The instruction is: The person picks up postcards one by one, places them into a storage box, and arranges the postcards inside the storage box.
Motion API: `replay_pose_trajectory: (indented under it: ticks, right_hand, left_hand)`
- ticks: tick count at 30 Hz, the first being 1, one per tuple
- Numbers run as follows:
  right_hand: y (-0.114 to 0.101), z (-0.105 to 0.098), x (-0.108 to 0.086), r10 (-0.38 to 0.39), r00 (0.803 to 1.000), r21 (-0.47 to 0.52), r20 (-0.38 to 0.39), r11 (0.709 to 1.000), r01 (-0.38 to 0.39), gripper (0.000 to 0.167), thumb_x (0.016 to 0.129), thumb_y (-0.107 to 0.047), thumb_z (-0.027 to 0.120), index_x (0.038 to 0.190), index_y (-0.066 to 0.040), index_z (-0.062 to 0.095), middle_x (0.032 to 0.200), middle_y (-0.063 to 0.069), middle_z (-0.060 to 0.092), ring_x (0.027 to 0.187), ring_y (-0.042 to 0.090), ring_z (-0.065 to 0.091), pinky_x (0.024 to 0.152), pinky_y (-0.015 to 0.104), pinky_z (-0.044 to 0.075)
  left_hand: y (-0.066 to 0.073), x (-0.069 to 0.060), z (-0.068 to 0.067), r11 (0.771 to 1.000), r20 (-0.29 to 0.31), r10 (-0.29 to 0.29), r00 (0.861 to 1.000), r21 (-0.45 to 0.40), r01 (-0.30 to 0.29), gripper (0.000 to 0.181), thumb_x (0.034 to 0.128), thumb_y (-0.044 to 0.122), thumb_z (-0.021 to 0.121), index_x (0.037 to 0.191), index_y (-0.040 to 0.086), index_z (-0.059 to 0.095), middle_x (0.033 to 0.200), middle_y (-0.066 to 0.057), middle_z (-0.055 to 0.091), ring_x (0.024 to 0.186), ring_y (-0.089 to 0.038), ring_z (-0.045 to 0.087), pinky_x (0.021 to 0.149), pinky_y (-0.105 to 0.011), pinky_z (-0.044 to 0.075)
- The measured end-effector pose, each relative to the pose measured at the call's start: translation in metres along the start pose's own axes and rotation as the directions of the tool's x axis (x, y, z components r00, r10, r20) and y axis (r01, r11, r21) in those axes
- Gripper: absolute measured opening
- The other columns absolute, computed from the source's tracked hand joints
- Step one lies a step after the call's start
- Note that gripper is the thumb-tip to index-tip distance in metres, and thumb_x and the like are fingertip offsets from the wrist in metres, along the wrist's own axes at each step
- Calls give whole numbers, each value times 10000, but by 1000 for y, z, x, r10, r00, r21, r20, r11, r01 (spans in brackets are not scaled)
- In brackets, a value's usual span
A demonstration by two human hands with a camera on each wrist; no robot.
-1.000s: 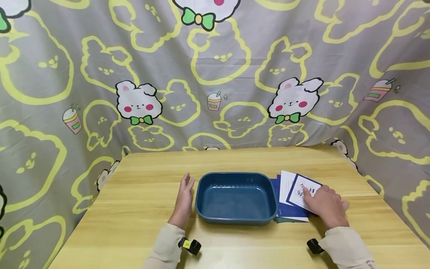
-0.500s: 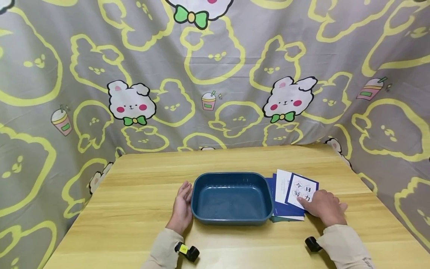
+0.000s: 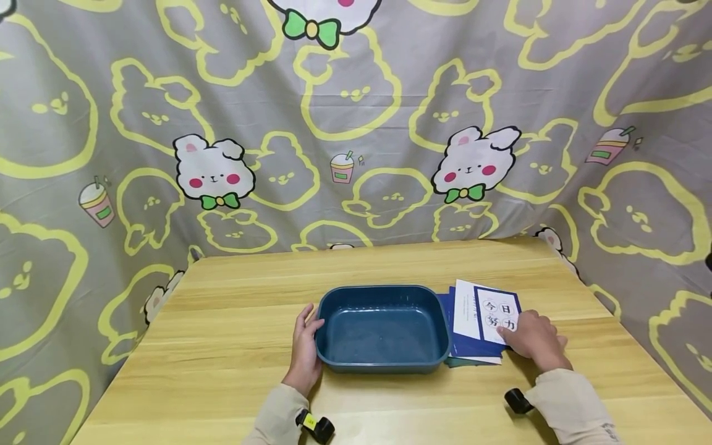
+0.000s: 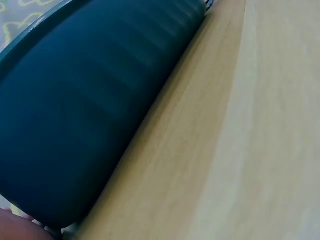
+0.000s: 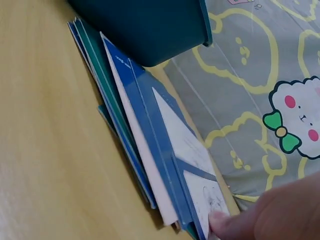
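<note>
A dark teal plastic tub [image 3: 384, 337] stands on the table with nothing inside. My left hand [image 3: 305, 355] is at its left side, thumb over the rim and the other fingers along the outer wall. To the tub's right lies a fanned stack of thin blue, white and green booklets [image 3: 478, 348]. The uppermost booklet [image 3: 489, 303] has a white cover with a blue border and printed characters. My right hand [image 3: 536, 340] grips this booklet by its right edge, thumb on the cover; the fingers underneath are hidden. In the right wrist view the thumb [image 5: 225, 223] presses the cover.
The wooden table [image 3: 233, 321] runs back to a grey curtain [image 3: 356, 136] with yellow outlines and white rabbits, which also closes off both sides. A small black camera sits on each wrist [image 3: 518, 400].
My left hand has moved against the tub, and its thumb has come over the rim. The top booklet has slid slightly left over the white one under it. The head view has shifted a little.
</note>
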State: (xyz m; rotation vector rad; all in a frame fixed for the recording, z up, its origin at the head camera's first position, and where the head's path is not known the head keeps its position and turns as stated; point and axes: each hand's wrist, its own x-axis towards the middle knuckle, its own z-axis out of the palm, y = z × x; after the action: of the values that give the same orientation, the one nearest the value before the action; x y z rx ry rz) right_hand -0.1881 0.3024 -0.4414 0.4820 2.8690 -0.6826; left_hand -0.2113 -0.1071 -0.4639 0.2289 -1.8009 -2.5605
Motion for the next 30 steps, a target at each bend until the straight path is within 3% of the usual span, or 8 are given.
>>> replay_pose_trajectory:
  ticks: [4,9,14,20,23,30]
  right_hand:
    - [0,0,-2,17,999,-41,-38,999,-19,774,891,-481,622,1096,237,418,931,325,458,868,467,434,787,617,326]
    - [0,-2,-3,41,999,-79,-7,996,-42,903,808,-634,644,1064,213,468,876,289,494,814,428,457,784,601,346]
    - [2,-5,-3,47,998,-28,37,999,-46,782,840,-542,666,1063,186,487,870,257,511,807,407,470,790,588,346]
    - [5,-11,-4,69,997,-64,-14,996,-70,739,813,-492,719,1049,176,506,861,279,507,805,437,471,741,572,366]
    - [10,-15,-4,74,997,-64,2,995,-74,734,794,-476,749,1048,167,506,855,268,527,776,419,481,746,581,362]
    - [20,-21,0,77,994,48,76,996,-81,690,762,-401,803,1021,146,471,857,241,490,784,395,459,753,533,336]
  left_hand:
    - [0,-1,0,1000,-15,-3,1000,-1,3,580,965,83,429,1500,30,210,1530,-235,258,1373,-366,312,1093,-482,279]
    - [-1,-1,0,1000,-37,5,999,7,-4,554,967,90,433,1483,19,244,1507,-253,292,1352,-370,344,1075,-460,314]
    - [-3,-1,1,999,-65,25,998,26,-23,515,975,102,439,1457,3,288,1472,-267,342,1312,-369,398,1039,-413,367]
    - [-5,-1,0,999,-99,26,995,31,-23,462,967,98,454,1406,-3,350,1387,-257,439,1164,-309,519,896,-298,461]
    - [-5,0,1,999,-101,31,994,28,-29,454,962,97,460,1392,-11,359,1358,-258,462,1112,-286,544,859,-280,473]
    - [-5,0,0,999,-103,44,994,29,-41,445,961,101,469,1378,-18,368,1373,-266,454,1132,-292,537,860,-278,471]
